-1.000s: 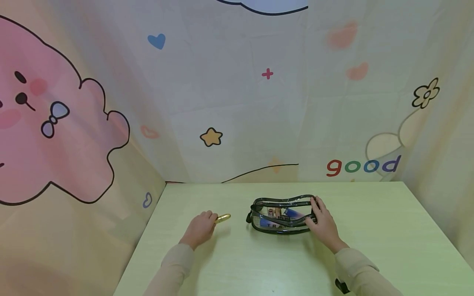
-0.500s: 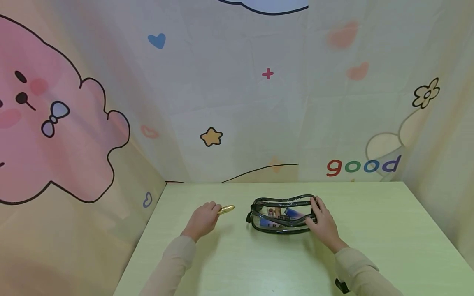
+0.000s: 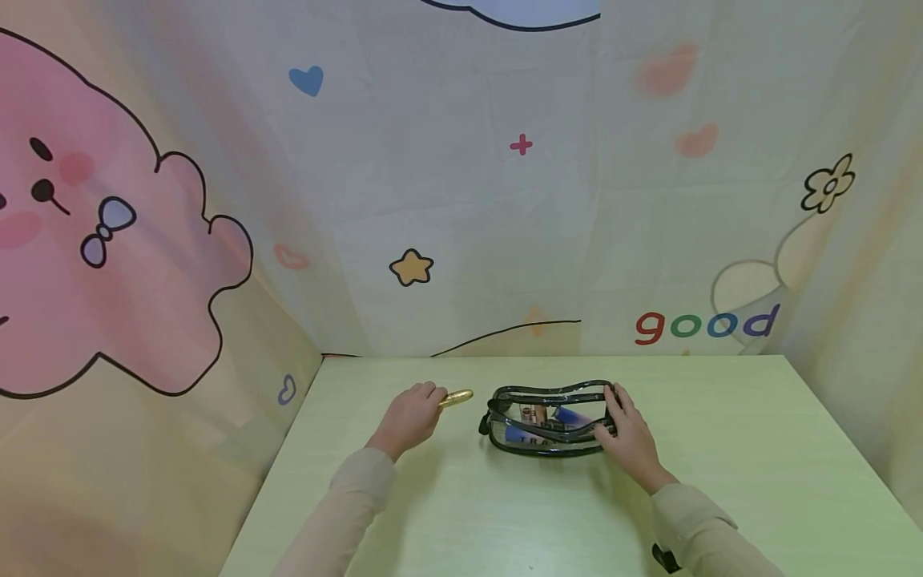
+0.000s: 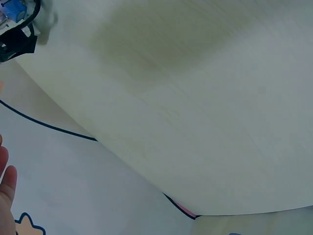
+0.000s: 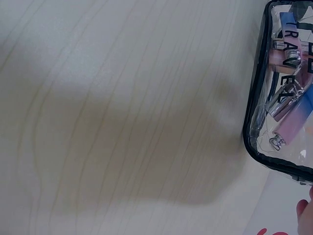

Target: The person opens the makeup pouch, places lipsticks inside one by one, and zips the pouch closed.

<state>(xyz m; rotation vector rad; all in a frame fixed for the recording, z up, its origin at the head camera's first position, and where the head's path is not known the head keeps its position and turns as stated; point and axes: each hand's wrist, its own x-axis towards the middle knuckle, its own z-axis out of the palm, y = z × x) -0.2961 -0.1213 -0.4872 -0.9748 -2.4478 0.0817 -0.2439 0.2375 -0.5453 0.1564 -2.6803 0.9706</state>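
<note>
In the head view my left hand [image 3: 411, 417] grips a slim, shiny gold tube [image 3: 457, 397], held above the table left of the pouch, its rounded end pointing right. A clear zip pouch with black edging [image 3: 551, 452] lies on the table, its top gaping. My right hand [image 3: 636, 442] holds the pouch's right end, fingers on the far edge and thumb on the near one. Inside are blue-and-pink tubes [image 5: 293, 120] and other small cosmetics, seen through plastic printed "TRAVEL" in the right wrist view. The left wrist view catches only fingertips [image 4: 9, 183] and a pouch corner [image 4: 19, 46].
The pale wood-grain table [image 3: 548, 513] ends at a printed cloth backdrop [image 3: 469, 200] behind and on both sides. A small black object [image 3: 665, 558] shows beside the right sleeve, near the front.
My left hand has moved right and away from me with the gold tube, bringing it close to the pouch's left end. The right hand and pouch have stayed put.
</note>
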